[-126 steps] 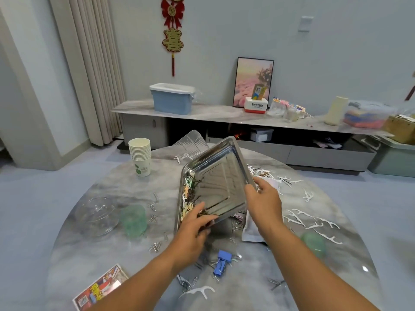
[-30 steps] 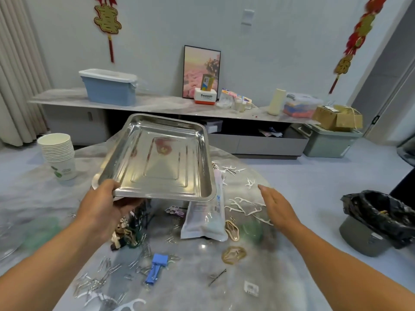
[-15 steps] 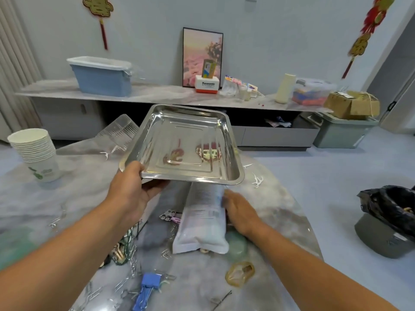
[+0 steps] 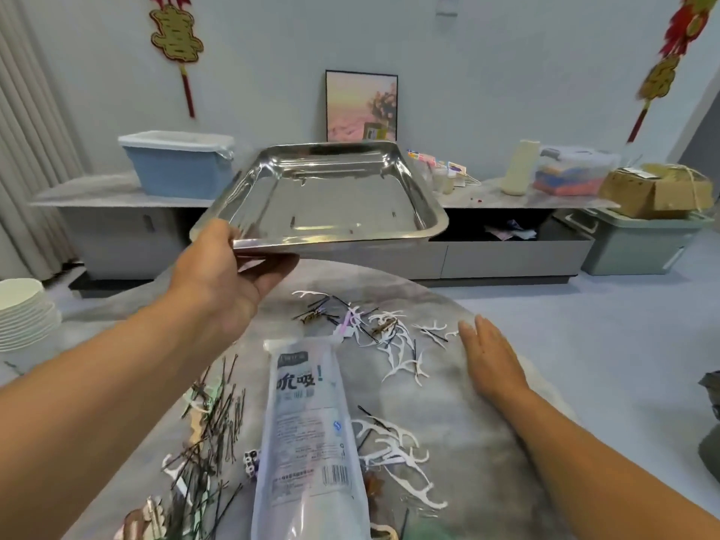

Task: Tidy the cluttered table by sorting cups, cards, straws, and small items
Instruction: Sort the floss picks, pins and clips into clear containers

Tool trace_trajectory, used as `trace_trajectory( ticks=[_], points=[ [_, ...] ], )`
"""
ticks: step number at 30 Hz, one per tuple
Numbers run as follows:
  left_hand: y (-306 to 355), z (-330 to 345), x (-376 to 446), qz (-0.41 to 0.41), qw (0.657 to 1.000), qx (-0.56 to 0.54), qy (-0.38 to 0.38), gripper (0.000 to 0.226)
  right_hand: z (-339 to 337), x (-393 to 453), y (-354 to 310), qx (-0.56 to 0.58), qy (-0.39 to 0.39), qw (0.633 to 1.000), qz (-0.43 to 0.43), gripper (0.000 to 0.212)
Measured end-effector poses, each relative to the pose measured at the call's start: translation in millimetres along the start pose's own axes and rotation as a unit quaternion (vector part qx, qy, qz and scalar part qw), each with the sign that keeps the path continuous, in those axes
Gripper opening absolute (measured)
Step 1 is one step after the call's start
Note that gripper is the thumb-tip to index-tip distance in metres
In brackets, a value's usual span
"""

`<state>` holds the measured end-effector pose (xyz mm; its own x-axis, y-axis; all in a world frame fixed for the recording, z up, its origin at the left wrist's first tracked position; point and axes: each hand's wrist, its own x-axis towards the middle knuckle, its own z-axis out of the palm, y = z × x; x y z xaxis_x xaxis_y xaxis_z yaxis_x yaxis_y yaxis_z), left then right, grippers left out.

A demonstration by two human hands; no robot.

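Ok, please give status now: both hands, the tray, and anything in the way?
Left hand grips metal tray, held above table. Right hand open, flat beside floss picks. Tray looks empty. Straw packet lies mid-table.

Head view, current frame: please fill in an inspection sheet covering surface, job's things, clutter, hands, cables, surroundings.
Surface: round marbled table, largely covered with loose small items.
Job's things: steel tray held in the air, nearly empty; stack of paper cups at the left edge; long white packet lying flat.
Clutter: white floss picks beside the packet; dark hairpins heaped on its left.
Hands: left hand grips the tray's near corner; right hand flat on the table, fingers straight.
Cables: nothing seen.
Surroundings: sideboard with blue bin, framed picture, cardboard box; red wall ornaments.
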<state>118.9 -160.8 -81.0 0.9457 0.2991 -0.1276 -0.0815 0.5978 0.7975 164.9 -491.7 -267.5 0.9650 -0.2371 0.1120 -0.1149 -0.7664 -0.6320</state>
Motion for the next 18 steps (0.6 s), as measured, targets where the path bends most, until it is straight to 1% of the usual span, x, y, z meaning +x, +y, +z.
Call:
trace_trajectory(
  ticks=[2, 4, 5, 8, 11, 14, 18],
  points=[
    [-3.4, 4.5, 17.0, 0.007, 1.0, -0.016, 0.002, 0.018, 11.8, 29.2, -3.4, -0.052, -0.017, 0.998, -0.018, 0.043],
    [-8.8, 5.6, 30.2, 0.011, 1.0, -0.026, 0.001, 0.019, 21.0, 50.0, -9.8, -0.068, -0.025, 0.996, -0.047, 0.037],
    [-12.1, 5.2, 36.2, 0.013, 0.999, -0.029, 0.003, 0.019, 25.9, 57.4, -12.7, -0.073, -0.04, 0.995, -0.059, 0.038],
    [-19.6, 1.9, 48.0, 0.015, 0.999, -0.028, 0.007, 0.017, 34.0, 63.8, -28.9, -0.083, -0.087, 0.988, -0.097, 0.051],
    [-25.7, -4.2, 55.5, 0.007, 1.0, -0.016, 0.004, 0.018, 54.8, 52.4, -56.2, -0.048, -0.139, 0.976, -0.162, 0.053],
    [-27.1, -4.7, 56.6, -0.001, 1.0, -0.005, 0.004, 0.015, 80.2, 25.3, -91.0, -0.023, -0.197, 0.953, -0.228, 0.051],
    [-19.0, -2.8, 59.0, -0.01, 1.0, -0.002, -0.001, 0.017, 100.0, -14.4, -125.2, 0.015, -0.264, 0.921, -0.285, 0.045]
  ],
)
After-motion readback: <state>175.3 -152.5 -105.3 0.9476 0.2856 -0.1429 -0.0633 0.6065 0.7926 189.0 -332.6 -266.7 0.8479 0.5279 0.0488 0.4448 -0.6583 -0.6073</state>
